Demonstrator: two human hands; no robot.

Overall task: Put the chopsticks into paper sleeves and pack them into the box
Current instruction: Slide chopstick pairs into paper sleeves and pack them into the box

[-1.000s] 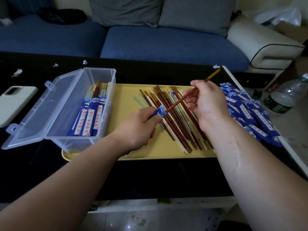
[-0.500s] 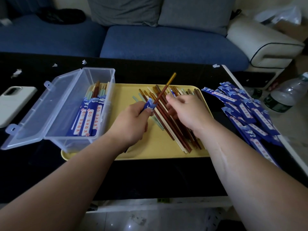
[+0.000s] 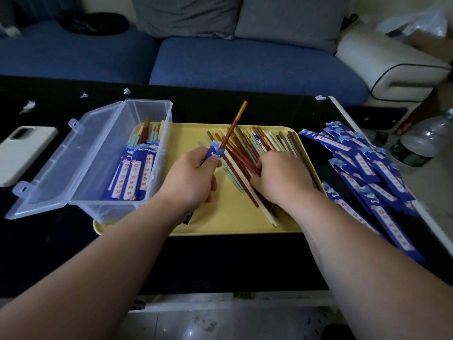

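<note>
Holding sleeve (image 3: pixel 213 151) with one brown chopstick (image 3: pixel 234 123) in my left hand (image 3: pixel 193 177), mid-tray (image 3: pixel 220 217) | right hand (image 3: pixel 282 175) has let go, now on the loose pile (image 3: pixel 247 153) — grip unclear | second stick next, then box (image 3: pixel 81 168).

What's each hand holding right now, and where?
Left hand grips the paper sleeve near its mouth, chopstick poking out. Right hand is on the loose chopsticks; grip hidden.

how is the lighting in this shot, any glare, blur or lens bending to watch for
Head view: dim, bluish light; black table nearly featureless, yellow tray brightest; soft highlights on the clear box, faint sheen on the floor, no harsh glare; left hand and its paper sleeve sharp; wide-angle lens stretches the forearms.
</note>
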